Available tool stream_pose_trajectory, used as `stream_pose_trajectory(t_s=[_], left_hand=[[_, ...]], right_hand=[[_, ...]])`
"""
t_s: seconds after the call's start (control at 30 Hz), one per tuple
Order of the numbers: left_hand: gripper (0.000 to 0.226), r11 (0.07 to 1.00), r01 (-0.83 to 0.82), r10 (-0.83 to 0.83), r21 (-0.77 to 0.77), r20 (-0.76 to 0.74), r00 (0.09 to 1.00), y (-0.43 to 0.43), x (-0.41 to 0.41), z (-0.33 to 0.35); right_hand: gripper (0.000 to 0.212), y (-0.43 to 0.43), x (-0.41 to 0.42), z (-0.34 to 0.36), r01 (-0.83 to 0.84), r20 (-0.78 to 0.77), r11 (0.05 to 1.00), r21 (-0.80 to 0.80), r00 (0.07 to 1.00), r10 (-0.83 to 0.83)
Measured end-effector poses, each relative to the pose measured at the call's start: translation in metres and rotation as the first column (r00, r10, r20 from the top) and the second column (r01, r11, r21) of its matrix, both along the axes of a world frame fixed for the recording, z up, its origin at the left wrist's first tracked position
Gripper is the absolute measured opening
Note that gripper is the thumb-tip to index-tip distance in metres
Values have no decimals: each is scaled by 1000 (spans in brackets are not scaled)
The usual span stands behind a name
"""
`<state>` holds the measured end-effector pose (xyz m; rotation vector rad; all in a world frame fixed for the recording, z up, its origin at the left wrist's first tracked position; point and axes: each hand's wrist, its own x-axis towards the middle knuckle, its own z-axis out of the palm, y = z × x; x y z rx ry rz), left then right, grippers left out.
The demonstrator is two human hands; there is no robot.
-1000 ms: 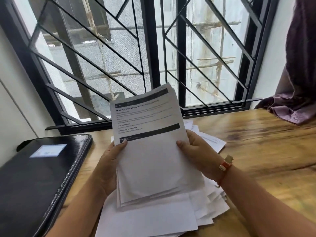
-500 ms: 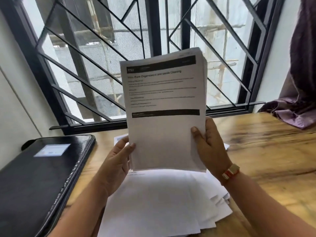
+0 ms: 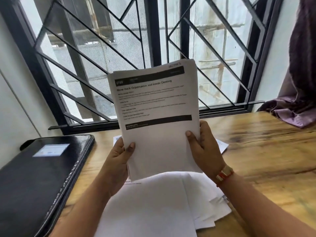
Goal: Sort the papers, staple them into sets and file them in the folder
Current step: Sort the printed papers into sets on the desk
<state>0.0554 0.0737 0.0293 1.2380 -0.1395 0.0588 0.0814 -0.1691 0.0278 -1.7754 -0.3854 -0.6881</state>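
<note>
Our left hand (image 3: pixel 119 161) and right hand (image 3: pixel 203 147) each grip a lower side edge of the stack of papers (image 3: pixel 159 120), thumbs on the front sheet, holding it upright above the table (image 3: pixel 266 151). Beneath it lie loose sheets (image 3: pixel 153 206), fanned and untidy. The black folder (image 3: pixel 39 177) sits closed at the left, apart from them. We judge this the sorting step. Next we must read the headings and split the stack into sets; no stapler shows.

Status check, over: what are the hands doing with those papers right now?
Left hand and right hand hold the paper stack upright. Loose sheets beneath. Black folder closed at left. Nothing in the way.
</note>
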Motion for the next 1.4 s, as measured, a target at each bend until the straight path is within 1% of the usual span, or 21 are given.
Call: stream_pose_trajectory(t_s=[0.1, 0.2, 0.3, 0.37, 0.53, 0.7, 0.83, 1.0, 1.07, 1.1, 1.17, 1.2, 1.23, 1.27, 1.3, 1.33, 1.37, 1.4], left_hand=[[34, 1000, 6, -7, 25, 40, 999, 0, -2, 2], [34, 996, 47, -52, 79, 66, 996, -1, -5, 1], [35, 996, 7, -11, 87, 46, 999, -4, -5, -3], [36, 996, -13, 10, 92, 26, 1000, -4, -4, -4], [37, 995, 16, -18, 99, 19, 1000, 1, -6, 2], [38, 994, 77, -72, 73, -65, 995, 9, -8, 6], [41, 994, 106, -104, 13, -99, 990, 13, -8, 7], [37, 992, 128, -128, -5, -158, 979, 16, -6, 4], [39, 993, 116, -114, -1, -169, 979, 17, -4, 2], [41, 995, 95, -93, 2, -170, 981, 18, -3, 1], [45, 998, 58, -58, -1, -157, 986, 19, -1, -1], [46, 999, 38, -40, -12, -153, 987, 20, 1, -2], [46, 1000, 15, -19, -25, -159, 987, 21, 2, -3], [46, 999, 1, -10, -52, -167, 986, 24, 5, -5], [46, 996, -9, -7, -89, -178, 984, 24, 5, -5], [45, 992, -17, -6, -129, -180, 984, 25, 6, -6], [44, 987, -26, -4, -159, -188, 982, 25, 7, -6], [40, 981, -19, -19, -193, -193, 981, 26, 9, -7]], right_hand=[[19, 0, -1, 0, -5, 1, 1000, 0, 1000, 5], [29, 1, -2, -1, -29, -46, 998, -58, 999, 26], [35, 2, -1, -2, -19, -75, 994, -107, 997, 11], [35, 2, -1, -2, -8, -73, 994, -110, 997, 0], [30, 2, -3, 1, -29, -64, 999, -42, 998, 26], [22, 2, 0, -1, -142, -198, 986, 82, 968, 156], [15, 2, -3, 1, -186, -289, 976, 111, 934, 211], [17, 4, -7, 4, -261, -394, 958, 121, 873, 288], [15, 3, -8, 6, -299, -441, 937, 181, 827, 350], [17, 3, -8, 7, -316, -450, 919, 233, 803, 391], [32, 2, -8, 8, -308, -440, 901, 304, 793, 420], [40, 1, -6, 9, -260, -447, 910, 323, 806, 389], [46, -1, -3, 10, -183, -466, 930, 318, 824, 321], [47, -4, 0, 10, -93, -495, 954, 286, 838, 230], [44, -8, 3, 9, 3, -514, 981, 193, 852, 99], [37, -14, 8, 6, 93, -491, 995, 26, 868, -68], [30, -21, 14, 3, 173, -433, 969, -176, 871, -234], [24, -27, 17, 0, 232, -377, 910, -343, 854, -359]])
